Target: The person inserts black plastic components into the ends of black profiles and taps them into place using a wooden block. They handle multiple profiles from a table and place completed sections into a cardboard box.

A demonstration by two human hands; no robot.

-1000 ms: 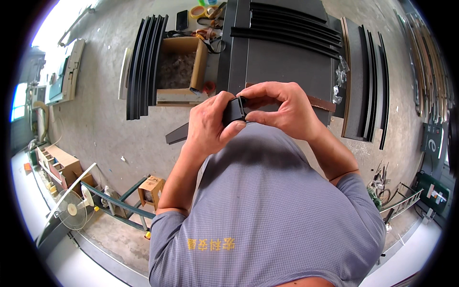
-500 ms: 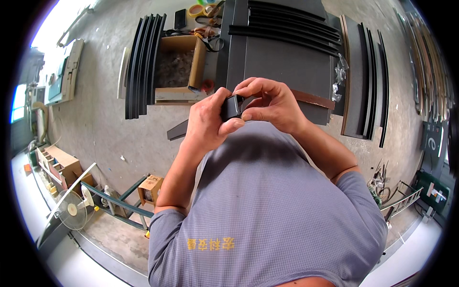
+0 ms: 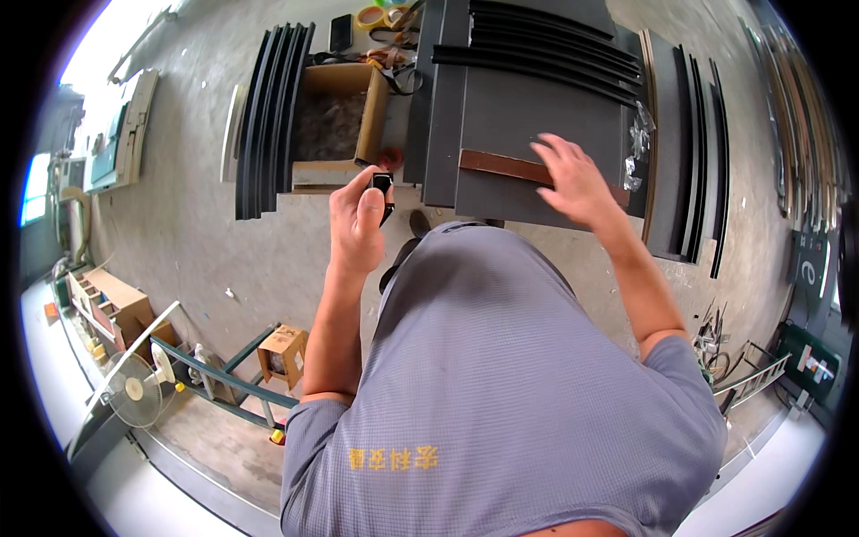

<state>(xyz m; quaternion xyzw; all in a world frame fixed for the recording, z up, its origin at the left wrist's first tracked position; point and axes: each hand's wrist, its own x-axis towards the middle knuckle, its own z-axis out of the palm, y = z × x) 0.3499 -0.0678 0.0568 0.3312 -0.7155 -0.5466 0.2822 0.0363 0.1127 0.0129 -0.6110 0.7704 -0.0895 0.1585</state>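
My left hand [image 3: 358, 219] is wrapped round a black profile bar [image 3: 383, 183], its hollow-looking end turned up toward me; most of its length is hidden by the hand and the viewing angle. My right hand [image 3: 577, 183] holds nothing, fingers spread, over the right part of a reddish-brown strip [image 3: 501, 165]. Whether the fingers touch that strip I cannot tell. The strip lies across the near part of a dark grey panel [image 3: 537, 116]. Several black profile bars [image 3: 546, 45] lie side by side at the panel's far end.
Left of the panel stands an open cardboard box [image 3: 371, 116], with more long black profiles [image 3: 268, 125] beside it. A phone [image 3: 341, 32] and tape rolls [image 3: 369, 17] lie beyond. Crumpled clear plastic [image 3: 637, 143] is on the panel's right edge. Further panels [image 3: 667, 143] stand right.
My hands have parted. The left has drawn back left with the black bar, now turned end-up; the right has let go and moved right over the brown strip.
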